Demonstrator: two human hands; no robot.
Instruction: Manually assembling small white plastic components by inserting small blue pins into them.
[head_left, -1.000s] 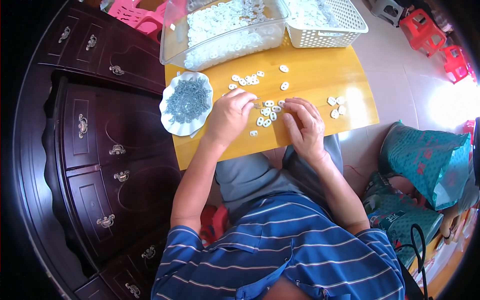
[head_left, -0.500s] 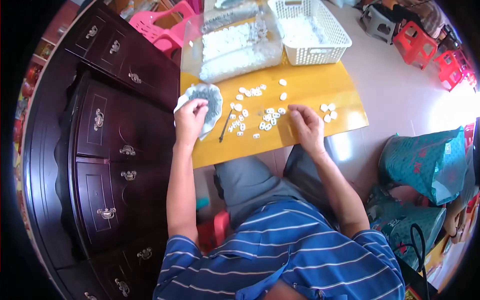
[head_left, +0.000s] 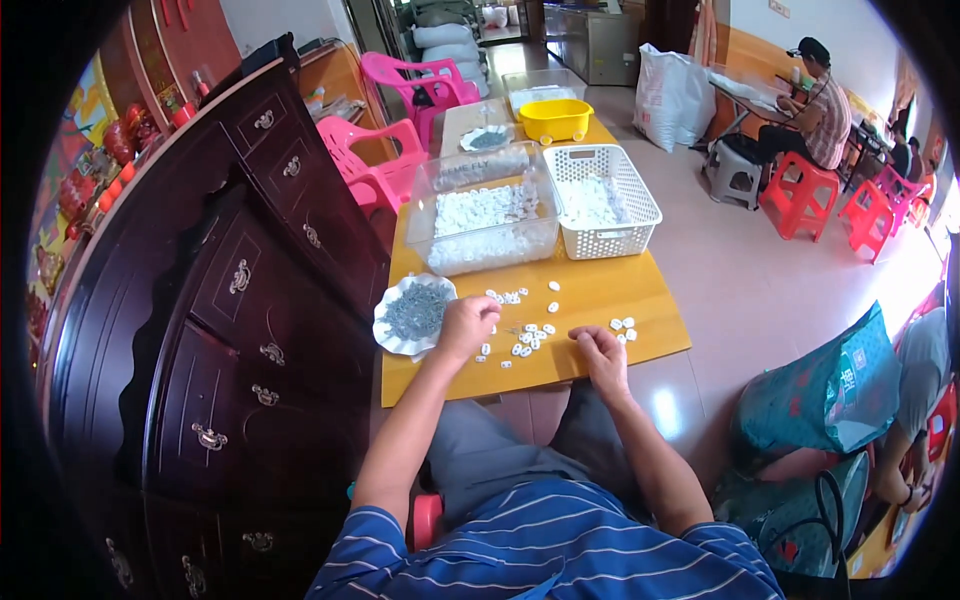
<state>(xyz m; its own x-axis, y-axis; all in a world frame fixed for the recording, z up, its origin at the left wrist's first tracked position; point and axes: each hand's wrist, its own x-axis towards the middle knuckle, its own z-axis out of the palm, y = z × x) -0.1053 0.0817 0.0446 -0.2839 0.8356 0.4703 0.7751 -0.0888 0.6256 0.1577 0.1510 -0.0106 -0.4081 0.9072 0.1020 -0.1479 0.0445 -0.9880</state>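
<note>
My left hand [head_left: 470, 328] is above the yellow-brown table, just right of a white scalloped dish [head_left: 384, 337] heaped with small dark-grey slender pieces [head_left: 418, 310]. Its thumb and fingertips are pinched together; whatever they hold is too small to make out. Small white oval pieces with two dark holes [head_left: 527, 338] lie scattered between my hands. Close to the table's front edge, my right hand [head_left: 605, 365] has its thumb and forefinger closed, their contents hidden. Several plain white pieces [head_left: 623, 329] rest to its right, and two more [head_left: 553, 287] lie farther back.
Behind the pieces stand a clear plastic bin [head_left: 483, 262] and a white perforated basket [head_left: 610, 243], both holding white parts. A yellow tub [head_left: 555, 120] is farther back. Dark wooden drawers [head_left: 300, 400] flank the left; teal bags [head_left: 815, 385] stand right. A person [head_left: 822, 110] sits far right.
My left hand has moved right, from over the scalloped dish to over the white pieces. My right hand stays near the front edge. The view has tilted up, showing more of the room.
</note>
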